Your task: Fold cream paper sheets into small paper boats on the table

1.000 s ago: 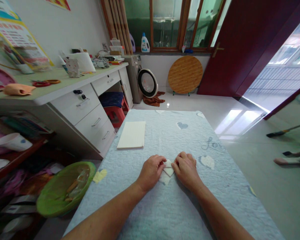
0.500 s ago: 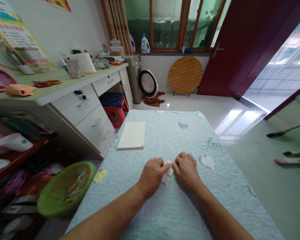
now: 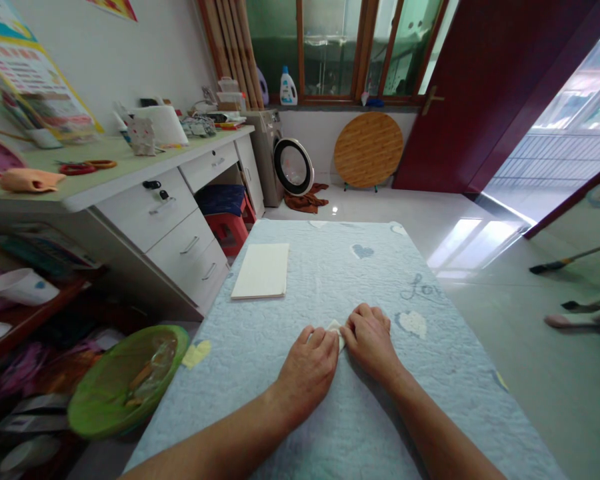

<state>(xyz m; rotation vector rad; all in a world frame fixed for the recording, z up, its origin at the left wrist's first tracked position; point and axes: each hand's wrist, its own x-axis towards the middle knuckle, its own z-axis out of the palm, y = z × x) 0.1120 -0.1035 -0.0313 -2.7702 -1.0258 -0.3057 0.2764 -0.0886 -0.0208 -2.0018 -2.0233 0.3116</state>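
Observation:
A small folded piece of white paper (image 3: 334, 327) lies on the pale blue quilted cover (image 3: 340, 280), mostly hidden under my hands. My left hand (image 3: 307, 370) presses its near left side with the fingertips. From the right, my right hand (image 3: 370, 339) bears down on it, and the two hands nearly touch. Farther up the cover, to the left, rests a stack of cream paper sheets (image 3: 260, 271), which neither hand touches.
A green basin (image 3: 100, 393) sits on the floor left of the cover, below a white desk with drawers (image 3: 155, 217). Red-handled scissors (image 3: 77, 169) lie on the desk. A washing machine (image 3: 265, 157) and a round wooden tabletop (image 3: 367, 150) stand beyond.
My left hand has slid right over the folded paper, so less of the paper shows. My right hand stays close to where it was. The view has shifted slightly.

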